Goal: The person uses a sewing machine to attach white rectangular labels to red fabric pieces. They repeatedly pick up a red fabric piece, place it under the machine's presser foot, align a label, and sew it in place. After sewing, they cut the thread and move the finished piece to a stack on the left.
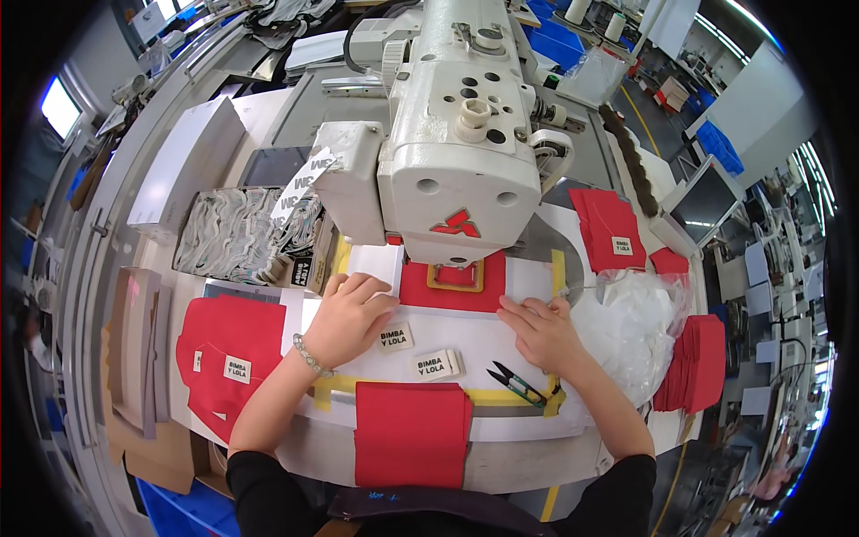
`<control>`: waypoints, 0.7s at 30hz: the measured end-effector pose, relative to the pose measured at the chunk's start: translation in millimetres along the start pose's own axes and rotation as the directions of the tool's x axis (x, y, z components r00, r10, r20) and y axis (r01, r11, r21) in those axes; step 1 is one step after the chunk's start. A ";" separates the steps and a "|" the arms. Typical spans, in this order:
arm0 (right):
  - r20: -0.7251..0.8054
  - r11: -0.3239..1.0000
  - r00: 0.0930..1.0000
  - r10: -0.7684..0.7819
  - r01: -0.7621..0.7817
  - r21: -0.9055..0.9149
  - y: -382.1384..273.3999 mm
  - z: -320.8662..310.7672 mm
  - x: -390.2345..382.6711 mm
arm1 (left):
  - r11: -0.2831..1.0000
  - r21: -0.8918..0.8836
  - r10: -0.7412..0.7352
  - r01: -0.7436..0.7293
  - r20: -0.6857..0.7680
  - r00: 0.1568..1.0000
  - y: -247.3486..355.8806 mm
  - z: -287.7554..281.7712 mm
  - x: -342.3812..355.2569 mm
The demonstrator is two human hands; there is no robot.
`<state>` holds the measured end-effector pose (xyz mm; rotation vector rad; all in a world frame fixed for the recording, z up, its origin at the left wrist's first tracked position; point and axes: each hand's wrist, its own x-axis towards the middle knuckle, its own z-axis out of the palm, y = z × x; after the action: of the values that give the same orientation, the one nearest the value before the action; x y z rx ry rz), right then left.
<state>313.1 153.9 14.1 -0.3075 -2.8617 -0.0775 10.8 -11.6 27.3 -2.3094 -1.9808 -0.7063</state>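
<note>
A red fabric piece (413, 288) lies on white sheets under the head of a large white sewing machine (461, 179), with a yellowish frame (457, 287) over its middle. Just left of the fabric, my left hand (352, 318) rests on the white surface, fingers bent and a little apart, holding nothing visible. My right hand (544, 338) lies at the fabric's lower right corner, fingers stretched out with their tips at its edge. Between my forearms lie a loose pale label (395, 337) and a small stack of labels (432, 364). Thread snips (517, 384) lie near my right wrist.
A red fabric stack (412, 434) sits at the near edge. Red pieces with labels lie left (234, 345) and far right (608, 228). A label-filled box (237, 234) stands left of the machine. Right are a clear plastic bag (626, 336) and another red stack (696, 365).
</note>
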 end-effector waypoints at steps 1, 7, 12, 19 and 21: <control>0.015 1.000 1.000 -0.003 0.003 0.006 0.6 -2.3 0.0 | 0.996 -0.044 -0.072 0.075 0.066 0.995 5.2 -5.9 -2.2; 0.035 0.997 0.996 -0.081 0.081 -0.004 11.5 -10.4 8.4 | 0.955 -0.185 -0.190 0.233 0.222 0.956 20.0 -6.1 -16.2; 0.006 0.993 0.995 -0.099 0.099 0.062 9.3 -18.5 19.9 | 0.895 -0.343 -0.215 0.285 0.226 0.950 19.8 0.7 -16.8; -0.012 0.838 0.999 0.041 -0.028 0.544 -18.8 -18.7 46.3 | 0.774 -0.592 -0.161 0.224 0.158 0.974 25.5 -0.3 -0.2; 0.065 0.669 0.986 0.153 -0.152 0.728 -34.2 -18.9 56.0 | 0.738 -0.639 -0.170 0.219 0.138 0.976 31.0 -0.6 6.3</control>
<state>257.6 130.2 46.3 -0.3614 -2.5694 1.0800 40.3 -12.0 38.4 -2.4772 -2.3062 -1.5861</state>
